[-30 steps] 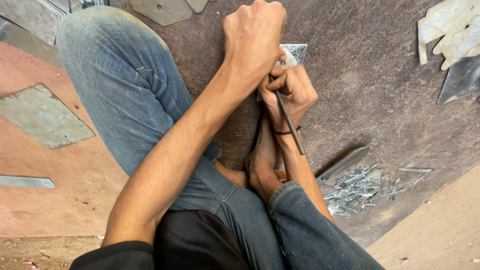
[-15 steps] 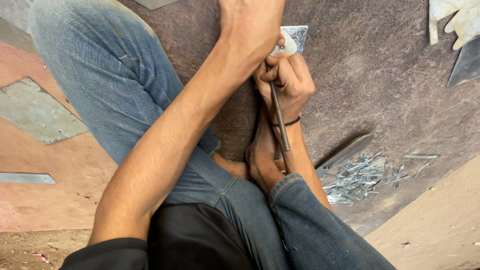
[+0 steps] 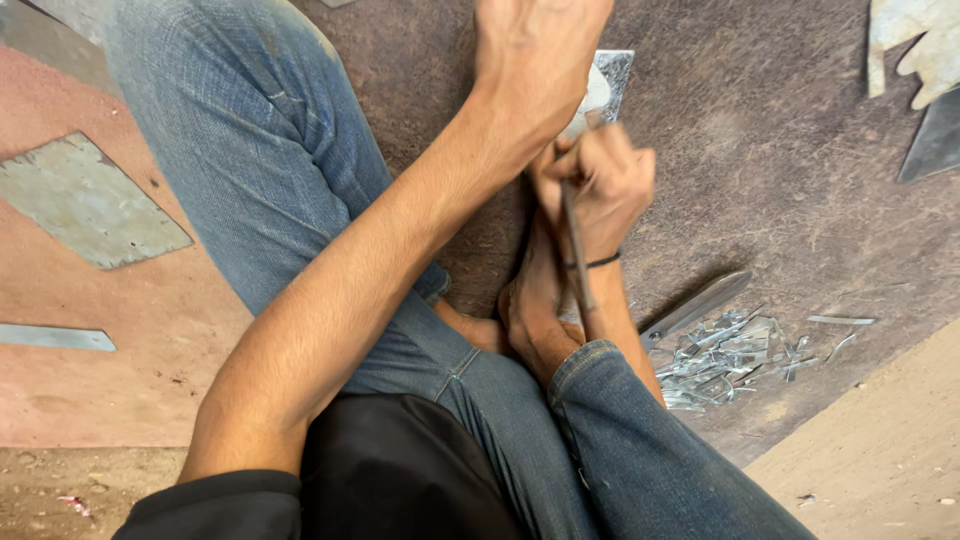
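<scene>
My left hand [image 3: 533, 62] reaches across my knee and presses down on a small shiny metal sheet piece [image 3: 612, 82] lying on the dark floor. Just below it, my right hand [image 3: 598, 185], with a dark band at the wrist, is closed around a thin dark metal rod [image 3: 575, 255]. The rod's upper end is at the sheet's edge, and its lower end runs down along my forearm. The right hand is slightly blurred. My bare foot [image 3: 530, 310] sits under the right hand, between my jeans-clad legs.
A pile of shiny metal offcuts [image 3: 725, 355] and a flat metal blade [image 3: 695, 305] lie to the right. A grey sheet [image 3: 85, 200] and a strip [image 3: 55, 337] lie at left. Cut metal shapes [image 3: 915, 45] are at top right.
Both hands sit higher in the view than before. My right hand with the rod has shifted slightly and is now blurred by motion, and the left hand stays on the sheet.
</scene>
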`<control>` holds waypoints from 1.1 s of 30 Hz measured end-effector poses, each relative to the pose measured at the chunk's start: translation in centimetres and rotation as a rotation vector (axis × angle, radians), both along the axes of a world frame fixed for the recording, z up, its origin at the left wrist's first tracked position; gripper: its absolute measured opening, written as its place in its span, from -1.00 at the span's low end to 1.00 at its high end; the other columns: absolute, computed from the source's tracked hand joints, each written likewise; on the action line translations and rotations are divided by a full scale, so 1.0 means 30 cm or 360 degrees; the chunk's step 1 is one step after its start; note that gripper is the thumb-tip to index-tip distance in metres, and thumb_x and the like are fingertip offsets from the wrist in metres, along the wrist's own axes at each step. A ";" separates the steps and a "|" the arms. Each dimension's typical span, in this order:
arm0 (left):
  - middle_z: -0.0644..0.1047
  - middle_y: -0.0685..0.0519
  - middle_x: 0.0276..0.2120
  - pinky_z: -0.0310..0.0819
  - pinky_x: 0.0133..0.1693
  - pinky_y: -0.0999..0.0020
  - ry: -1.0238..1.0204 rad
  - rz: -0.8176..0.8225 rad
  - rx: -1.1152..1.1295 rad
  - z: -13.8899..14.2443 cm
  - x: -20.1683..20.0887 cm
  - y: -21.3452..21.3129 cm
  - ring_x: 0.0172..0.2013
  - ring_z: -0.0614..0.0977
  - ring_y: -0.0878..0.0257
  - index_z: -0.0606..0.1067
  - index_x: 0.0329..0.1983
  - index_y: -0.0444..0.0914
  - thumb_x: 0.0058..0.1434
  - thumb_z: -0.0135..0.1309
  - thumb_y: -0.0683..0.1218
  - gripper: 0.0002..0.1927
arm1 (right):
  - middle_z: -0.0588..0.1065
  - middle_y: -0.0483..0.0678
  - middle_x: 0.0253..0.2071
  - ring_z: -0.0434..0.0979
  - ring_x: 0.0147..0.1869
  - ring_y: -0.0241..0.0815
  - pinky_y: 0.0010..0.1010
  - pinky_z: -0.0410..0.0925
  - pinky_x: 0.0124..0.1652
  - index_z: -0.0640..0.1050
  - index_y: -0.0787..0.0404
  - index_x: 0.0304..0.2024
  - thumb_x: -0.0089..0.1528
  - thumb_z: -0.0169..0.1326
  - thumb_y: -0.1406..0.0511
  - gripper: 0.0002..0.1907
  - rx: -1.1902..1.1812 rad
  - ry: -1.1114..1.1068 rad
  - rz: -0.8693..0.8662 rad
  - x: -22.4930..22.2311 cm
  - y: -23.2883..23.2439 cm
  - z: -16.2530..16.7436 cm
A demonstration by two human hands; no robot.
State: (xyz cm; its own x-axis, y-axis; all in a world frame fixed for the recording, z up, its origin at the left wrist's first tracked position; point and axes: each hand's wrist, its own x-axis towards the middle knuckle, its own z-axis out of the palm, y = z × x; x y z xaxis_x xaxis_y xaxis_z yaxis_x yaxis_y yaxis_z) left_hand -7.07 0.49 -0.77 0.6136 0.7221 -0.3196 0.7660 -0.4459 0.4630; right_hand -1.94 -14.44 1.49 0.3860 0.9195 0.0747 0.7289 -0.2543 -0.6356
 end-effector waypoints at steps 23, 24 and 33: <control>0.43 -0.06 -0.02 0.25 0.03 0.02 -0.0352 -0.0005 0.0742 0.155 -0.004 0.172 0.03 0.43 0.04 0.44 0.01 -0.33 -0.21 0.52 -0.04 -0.27 | 0.23 -0.18 -0.62 0.14 -0.54 -0.43 -0.51 0.15 -0.47 0.27 0.28 0.47 0.39 0.19 0.39 -0.36 0.0054 0.0079 -0.0899 0.254 -0.260 -0.127; 0.42 -0.06 0.00 0.24 0.04 0.05 -0.0371 -0.0024 0.0822 0.155 -0.007 0.236 0.06 0.42 0.03 0.43 0.01 -0.32 -0.16 0.52 -0.05 -0.30 | 0.20 -0.17 -0.62 0.12 -0.54 -0.41 -0.50 0.14 -0.47 0.31 0.27 0.45 0.39 0.20 0.39 -0.39 0.0067 0.0050 -0.0905 0.252 -0.261 -0.138; 0.45 0.03 0.01 0.21 0.07 0.05 -0.0493 0.0033 0.0823 0.093 0.004 0.435 0.10 0.40 0.05 0.55 -0.16 -0.22 -0.11 0.53 -0.01 -0.50 | 0.20 -0.19 -0.62 0.11 -0.54 -0.42 -0.51 0.12 -0.48 0.42 0.30 0.36 0.37 0.19 0.37 -0.49 0.0035 0.0054 -0.0921 0.266 -0.243 -0.164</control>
